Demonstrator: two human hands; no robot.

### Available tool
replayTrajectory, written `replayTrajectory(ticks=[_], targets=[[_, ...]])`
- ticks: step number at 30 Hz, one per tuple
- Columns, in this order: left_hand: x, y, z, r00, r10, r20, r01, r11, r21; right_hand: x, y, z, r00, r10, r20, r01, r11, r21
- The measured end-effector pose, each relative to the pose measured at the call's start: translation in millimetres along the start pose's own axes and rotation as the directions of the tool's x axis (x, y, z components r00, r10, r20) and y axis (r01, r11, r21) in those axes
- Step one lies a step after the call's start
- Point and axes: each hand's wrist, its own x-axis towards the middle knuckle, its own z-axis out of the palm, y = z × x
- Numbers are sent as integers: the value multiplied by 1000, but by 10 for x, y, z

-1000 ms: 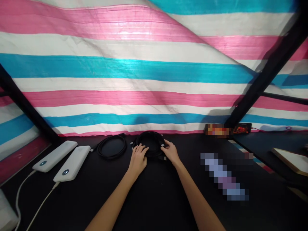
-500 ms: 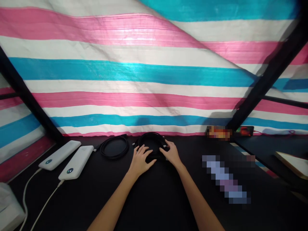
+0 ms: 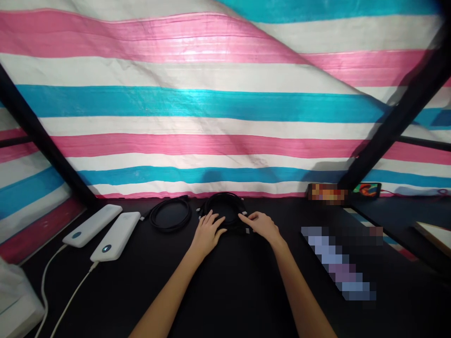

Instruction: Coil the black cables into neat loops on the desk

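Observation:
A coil of black cables (image 3: 225,195) lies on the black table near the striped sheet, with pale metal connector ends showing at its sides. My left hand (image 3: 207,232) rests on the coil's near left part, fingers spread and thumb pointing right. At the coil's right side is my right hand (image 3: 262,226), its thumb stretched toward a connector and its other fingers loosely bent, with nothing visible in them. Another metal connector (image 3: 247,231) shows just below that thumb. Left of my hands lies a second, separate coil of black cable (image 3: 169,229).
Two white power banks (image 3: 116,237) lie at the left with white cables attached. A white bag-like object (image 3: 17,300) sits at the near left corner. A blurred-out flat object (image 3: 338,263) lies at the right; a lit screen (image 3: 366,190) stands behind. Black frame posts (image 3: 384,124) slant at both sides.
My right hand has shifted right, off the coil's edge, and its fingers have bent more, uncovering a connector. My left hand stays on the coil. The view has turned slightly.

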Motion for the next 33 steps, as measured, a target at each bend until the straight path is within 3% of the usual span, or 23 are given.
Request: replayTrajectory(ticks=[4, 18, 23, 27, 33], targets=[[2, 39, 28, 998, -52, -47, 51, 999, -13, 1, 44, 33, 978, -105, 181, 116, 992, -52], [-15, 68, 64, 997, -45, -62, 46, 999, 17, 95, 136, 49, 984, -147, 99, 136, 985, 108], [-7, 67, 60, 996, -55, -72, 55, 998, 1, 106, 160, 35, 978, -131, 161, 75, 947, 313], [2, 53, 53, 996, -56, -72, 54, 998, -33, 88, 168, -24, 961, -101, 259, -3, 928, 373], [-2, 7, 42, 995, 97, -1, -97, 992, -78, 116, 223, -91, 954, -94, 284, -40, 902, 431]])
